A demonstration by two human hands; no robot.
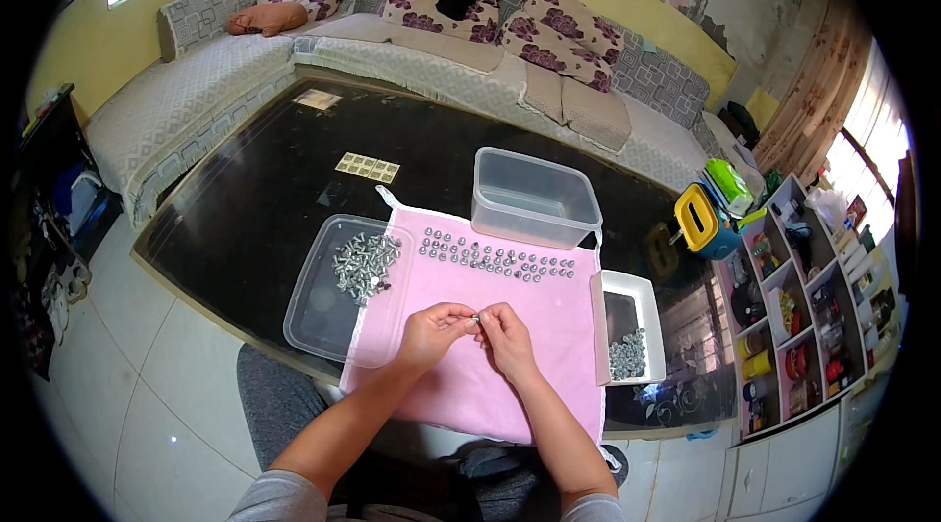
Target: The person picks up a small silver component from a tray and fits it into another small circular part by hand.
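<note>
Head view: a small metal part (477,318) is pinched between the fingertips of the left hand (431,334) and right hand (507,336), both closed on it over the pink cloth (470,375) at the counter's (255,198) 6 o'clock edge. Screws (366,262) are heaped in the tray (319,311) at 10 o'clock; finished pieces (495,259) are rowed at 12 (a clear box (534,198) beyond). A slipped grip could likely send the part rolling off the cloth.

The table (255,198) has a glossy black top that reflects light. On it lies a matt pink cloth (510,346). The trays (323,306) at the cloth's left and far edges are clear plastic; the screws (365,262) look like bright metal, probably steel.
</note>
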